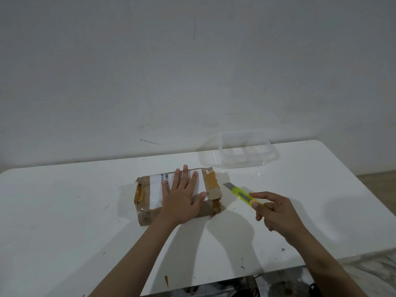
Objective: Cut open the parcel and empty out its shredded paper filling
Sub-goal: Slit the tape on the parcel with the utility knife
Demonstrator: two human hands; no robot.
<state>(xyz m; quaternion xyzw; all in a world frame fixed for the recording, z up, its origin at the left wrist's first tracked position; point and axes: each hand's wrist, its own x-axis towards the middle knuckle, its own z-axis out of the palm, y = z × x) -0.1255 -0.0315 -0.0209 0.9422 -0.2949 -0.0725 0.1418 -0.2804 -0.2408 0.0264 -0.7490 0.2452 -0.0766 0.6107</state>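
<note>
Cardboard parcel (177,195) flat on white surface (64,211), still taped, pinned under spread, open left hand (182,200). Yellow utility knife (244,195), blade extended, gripped in right hand (276,213). No cut yet; emptying remained.

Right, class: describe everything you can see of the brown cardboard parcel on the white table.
The brown cardboard parcel is a low, oblong box, creased and worn, lying flat on the white table. Glossy brown tape crosses both ends. A white shipping label with a barcode covers most of its top. It looks still sealed. The left hand presses flat on the label; the yellow utility knife, held by the right hand, is just to its right, not touching.
</note>
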